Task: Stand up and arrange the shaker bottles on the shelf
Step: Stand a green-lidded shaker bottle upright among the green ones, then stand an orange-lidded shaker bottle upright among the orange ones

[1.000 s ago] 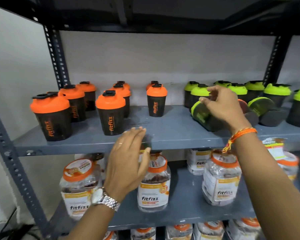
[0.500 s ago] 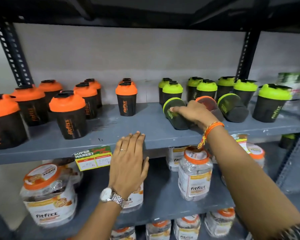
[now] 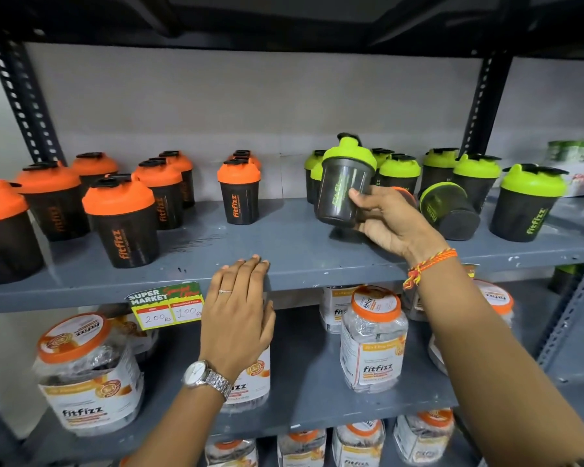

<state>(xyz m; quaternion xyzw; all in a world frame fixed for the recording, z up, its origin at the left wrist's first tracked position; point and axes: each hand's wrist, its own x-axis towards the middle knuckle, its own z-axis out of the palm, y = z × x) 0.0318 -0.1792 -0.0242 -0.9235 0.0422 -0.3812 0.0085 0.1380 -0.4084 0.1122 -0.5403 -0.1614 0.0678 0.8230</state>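
Note:
My right hand grips a black shaker bottle with a green lid, held nearly upright just above the grey shelf. Right of it another green-lidded shaker lies on its side, and an orange-lidded one lies partly hidden behind my hand. Several green-lidded shakers stand upright at the back and right. Several orange-lidded shakers stand on the shelf's left half. My left hand rests flat on the shelf's front edge, holding nothing.
A price tag hangs from the shelf edge left of my left hand. Clear jars with orange lids fill the lower shelves. Black perforated uprights stand at the back; another shelf overhangs above.
My right hand has lifted the green-lidded shaker from lying on its side to nearly upright. The view has shifted right; my left hand stays on the shelf edge.

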